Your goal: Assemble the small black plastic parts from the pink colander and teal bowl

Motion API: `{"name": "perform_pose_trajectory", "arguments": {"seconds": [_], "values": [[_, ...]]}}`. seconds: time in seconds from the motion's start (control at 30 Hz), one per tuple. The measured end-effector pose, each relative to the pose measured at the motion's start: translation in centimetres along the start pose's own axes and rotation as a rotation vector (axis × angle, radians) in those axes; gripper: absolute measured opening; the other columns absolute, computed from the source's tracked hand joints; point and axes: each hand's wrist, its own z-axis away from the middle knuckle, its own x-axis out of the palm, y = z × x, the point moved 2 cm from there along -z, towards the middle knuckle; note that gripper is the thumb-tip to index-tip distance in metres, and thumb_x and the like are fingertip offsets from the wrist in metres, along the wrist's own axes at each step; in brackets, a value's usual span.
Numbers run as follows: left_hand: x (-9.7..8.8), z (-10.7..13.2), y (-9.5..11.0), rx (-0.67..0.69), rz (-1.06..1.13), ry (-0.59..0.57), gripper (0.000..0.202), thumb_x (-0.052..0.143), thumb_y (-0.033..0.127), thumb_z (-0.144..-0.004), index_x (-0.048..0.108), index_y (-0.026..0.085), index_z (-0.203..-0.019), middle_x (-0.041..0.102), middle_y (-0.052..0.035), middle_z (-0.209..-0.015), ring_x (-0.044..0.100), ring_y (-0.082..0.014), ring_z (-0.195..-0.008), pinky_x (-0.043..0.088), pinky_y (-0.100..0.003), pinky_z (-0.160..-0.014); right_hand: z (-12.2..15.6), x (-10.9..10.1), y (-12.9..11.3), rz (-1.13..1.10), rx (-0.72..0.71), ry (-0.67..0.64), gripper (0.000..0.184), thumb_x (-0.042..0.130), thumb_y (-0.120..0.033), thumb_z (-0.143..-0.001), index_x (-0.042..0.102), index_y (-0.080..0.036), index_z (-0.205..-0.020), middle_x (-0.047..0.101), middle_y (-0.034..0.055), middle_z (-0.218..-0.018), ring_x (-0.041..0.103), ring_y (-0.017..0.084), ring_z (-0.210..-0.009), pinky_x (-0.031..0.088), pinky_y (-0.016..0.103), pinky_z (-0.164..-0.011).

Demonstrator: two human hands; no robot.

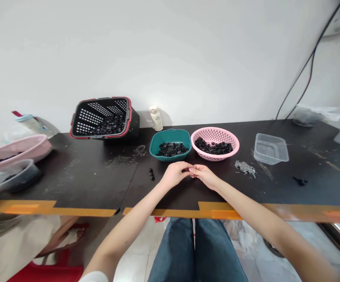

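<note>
Your left hand [174, 174] and right hand [205, 176] meet over the table [78, 184], fingers [191, 169] pinching a small dark piece [184, 170], mostly hidden; its shape is hard to make out.

Just beyond the left hand [174, 174], small black round pieces [172, 149] lie heaped in a teal plastic basket [170, 135]. More fill a pink perforated bowl [215, 131] beyond the right hand [205, 176]. Three loose pieces [151, 174] sit in a short row left of the left hand. A tiny dark bit [184, 170] shows at the fingertips.
</note>
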Motion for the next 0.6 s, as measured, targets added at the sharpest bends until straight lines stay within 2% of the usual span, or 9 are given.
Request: {"name": "perform_pose_trajectory", "arguments": {"seconds": [0.1, 0.17, 0.23, 0.37, 0.43, 0.5, 0.6], "values": [[-0.4, 1.2, -0.1, -0.044, -0.099, -0.008, 0.014, 0.064, 0.025, -0.08, 0.067, 0.021, -0.093, 0.071, -0.0018, -0.09, 0.066, -0.0165, -0.084, 0.052, -0.03, -0.08, 0.0, 0.3, 0.2, 0.212, -0.018, -0.044, 0.036, 0.069, -0.049, -0.071, 0.068, -0.015, -0.083, 0.064, 0.0014, -0.071, 0.054, 0.013, -0.065, 0.043, 0.029, -0.068], [-0.9, 2.4, -0.8, -0.079, -0.165, 0.002, 0.016, 0.061, 0.023, -0.081, 0.066, 0.021, -0.096, 0.071, -0.0012, -0.092, 0.066, -0.0162, -0.084, 0.05, -0.035, -0.089, 0.0, 0.3, 0.3, 0.342, -0.053, -0.053, 0.04, 0.067, -0.05, -0.072, 0.068, -0.016, -0.094, 0.065, 0.0029, -0.077, 0.055, 0.014, -0.066, 0.044, 0.03, -0.067], [-1.9, 3.7, -1.7, -0.116, -0.265, 0.009, 0.017, 0.058, 0.022, -0.082, 0.064, 0.022, -0.098, 0.071, -0.0005, -0.092, 0.066, -0.0158, -0.083, 0.042, -0.044, -0.101, 0.1, 0.0, 0.4, 0.447, -0.085, -0.035, 0.042, 0.067, -0.049, -0.072, 0.067, -0.017, -0.101, 0.067, 0.004, -0.085, 0.056, 0.014, -0.067, 0.045, 0.03, -0.067], [-4.6, 6.8, -3.4, -0.179, -0.519, 0.01, 0.011, 0.058, 0.024, -0.081, 0.065, 0.023, -0.09, 0.068, -0.0055, -0.106, 0.061, -0.0227, -0.101, 0.026, -0.056, -0.107, 0.1, -0.5, 0.4, 0.582, -0.112, -0.015, 0.033, 0.063, -0.045, -0.076, 0.069, -0.018, -0.094, 0.068, 0.0044, -0.079, 0.057, 0.016, -0.068, 0.044, 0.031, -0.068], [-6.0, 8.0, -3.8, -0.198, -0.596, 0.011, 0.014, 0.058, 0.026, -0.081, 0.065, 0.024, -0.093, 0.065, -0.007, -0.112, 0.058, -0.0257, -0.106, 0.026, -0.057, -0.105, 0.1, -0.5, 0.4, 0.596, -0.122, -0.016, 0.03, 0.061, -0.042, -0.078, 0.069, -0.018, -0.093, 0.069, 0.0043, -0.077, 0.059, 0.017, -0.069, 0.044, 0.031, -0.068], [-7.5, 8.6, -4.0, -0.201, -0.627, 0.024, 0.022, 0.058, 0.03, -0.081, 0.063, 0.024, -0.101, 0.063, -0.0077, -0.115, 0.056, -0.0268, -0.107, 0.03, -0.054, -0.103, 0.1, -0.3, 0.5, 0.606, -0.129, -0.016, 0.027, 0.061, -0.041, -0.078, 0.069, -0.019, -0.092, 0.069, 0.0039, -0.077, 0.059, 0.017, -0.069, 0.044, 0.03, -0.068], [-9.7, 7.2, -4.2, -0.176, -0.614, 0.126, 0.028, 0.054, 0.034, -0.084, 0.059, 0.023, -0.109, 0.061, -0.0085, -0.115, 0.055, -0.0251, -0.107, 0.039, -0.043, -0.097, 0.0, -0.1, 0.6, 0.623, -0.129, -0.025, 0.025, 0.061, -0.039, -0.078, 0.07, -0.019, -0.09, 0.069, 0.0039, -0.077, 0.06, 0.017, -0.068, 0.044, 0.03, -0.067]]}}
